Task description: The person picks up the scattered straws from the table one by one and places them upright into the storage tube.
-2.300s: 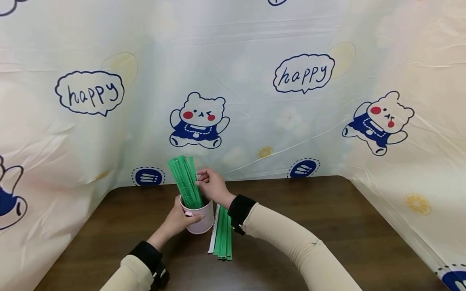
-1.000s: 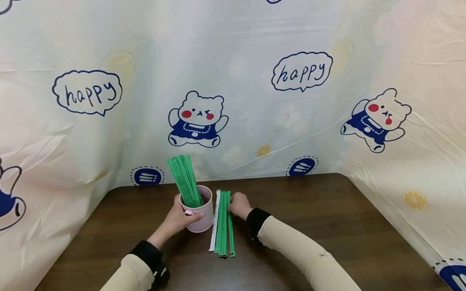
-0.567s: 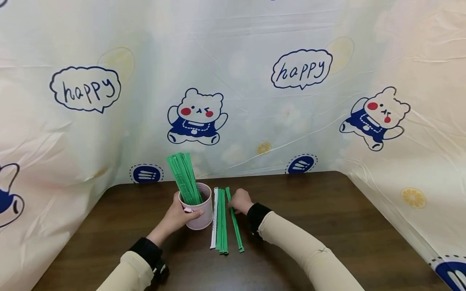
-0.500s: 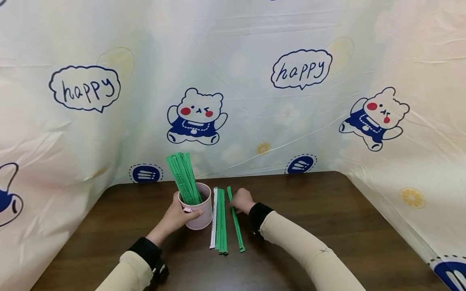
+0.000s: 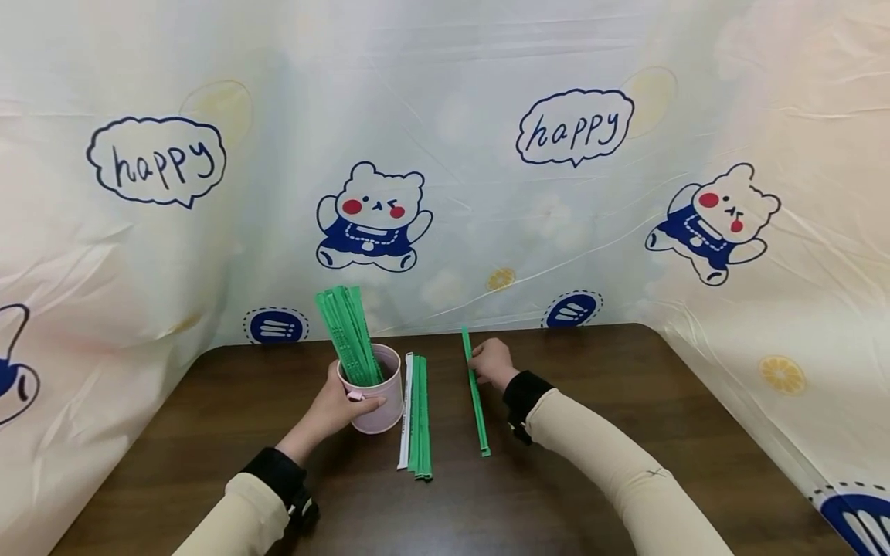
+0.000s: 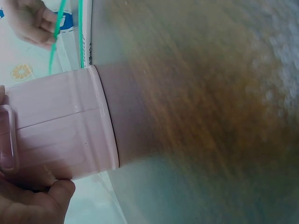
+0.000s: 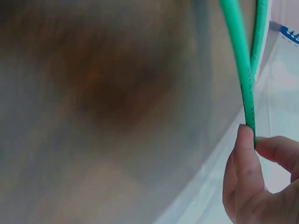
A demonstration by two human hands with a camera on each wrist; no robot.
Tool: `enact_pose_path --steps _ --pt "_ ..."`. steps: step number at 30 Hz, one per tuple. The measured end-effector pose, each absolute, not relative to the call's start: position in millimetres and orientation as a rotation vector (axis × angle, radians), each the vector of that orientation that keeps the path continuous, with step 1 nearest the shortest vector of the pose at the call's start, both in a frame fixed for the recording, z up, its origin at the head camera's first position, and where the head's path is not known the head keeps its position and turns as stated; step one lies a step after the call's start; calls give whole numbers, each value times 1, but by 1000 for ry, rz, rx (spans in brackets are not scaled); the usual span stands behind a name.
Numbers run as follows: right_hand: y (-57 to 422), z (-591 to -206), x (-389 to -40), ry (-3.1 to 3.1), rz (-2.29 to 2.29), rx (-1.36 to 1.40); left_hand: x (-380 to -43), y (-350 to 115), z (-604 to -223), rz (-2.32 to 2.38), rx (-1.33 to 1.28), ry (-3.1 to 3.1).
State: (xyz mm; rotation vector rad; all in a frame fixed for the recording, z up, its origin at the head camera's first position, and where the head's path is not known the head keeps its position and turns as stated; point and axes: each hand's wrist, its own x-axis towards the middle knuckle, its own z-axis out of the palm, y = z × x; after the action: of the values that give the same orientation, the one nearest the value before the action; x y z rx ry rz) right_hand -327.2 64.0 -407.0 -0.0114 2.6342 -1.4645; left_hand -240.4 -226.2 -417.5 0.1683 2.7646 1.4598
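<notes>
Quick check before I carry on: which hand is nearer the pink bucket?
Left. The left hand grips the pink bucket; the right hand is apart from it, to its right beyond the white straw and green straws, pinching a single green straw.

A cup (image 5: 378,411) stands on a table (image 5: 556,486), left of centre, with a bundle of strips (image 5: 350,336) inside, leaning to the left. A person's left hand (image 5: 334,405) holds the cup's left side, thumb across the front. Just right of the cup, a row of strips (image 5: 420,421) lies on the table. Farther right, apart from the row, the right hand (image 5: 493,362) pinches a single strip (image 5: 476,398). A backdrop (image 5: 480,216) hangs behind the table.
</notes>
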Motion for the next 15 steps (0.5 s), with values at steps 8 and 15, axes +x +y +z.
enact_pose_path --steps 8,15 --pt "81 -379 -343 2847 -1462 -66 -241 -229 -420 1472 167 2757" --pt "96 -351 -351 2980 -1520 -98 -242 -228 -420 1457 165 2770"
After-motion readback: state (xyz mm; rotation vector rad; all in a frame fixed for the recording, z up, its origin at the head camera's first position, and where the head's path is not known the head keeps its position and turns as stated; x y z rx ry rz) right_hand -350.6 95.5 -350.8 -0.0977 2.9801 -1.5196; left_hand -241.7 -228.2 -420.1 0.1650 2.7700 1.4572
